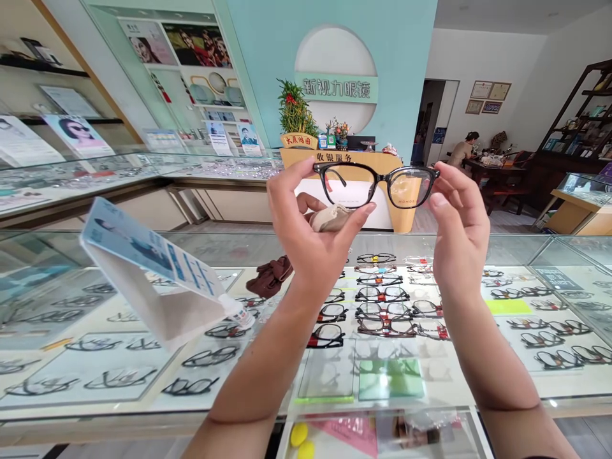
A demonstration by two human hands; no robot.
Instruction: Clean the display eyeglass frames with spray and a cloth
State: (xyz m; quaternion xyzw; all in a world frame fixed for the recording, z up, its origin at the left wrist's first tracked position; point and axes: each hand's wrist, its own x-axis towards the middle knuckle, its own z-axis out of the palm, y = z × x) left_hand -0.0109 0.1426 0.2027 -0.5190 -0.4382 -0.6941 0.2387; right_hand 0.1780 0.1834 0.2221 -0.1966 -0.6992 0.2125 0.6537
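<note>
Holding up black glasses [381, 178] ahead, between 12 and 1 o'clock, well above a glass counter [119, 426]. Running the long axis nearly level, crosswise from the left hand [306, 236] at its 9 o'clock end to the right hand [461, 236] at its 3 o'clock end. Clamping the left rim with the left hand, index finger at the hinge corner, thumb along the lower edge, so covering more of the frame from that side; also tucking a beige cloth [333, 218] in those fingers. Touching the opposite corner with the right fingertips, being unable to tell any firm pinch there. Showing displayed frames [382, 294] below at 1 o'clock, brown fabric [268, 278] past 11, a tilted card stand [148, 248] between 10 and 11.
</note>
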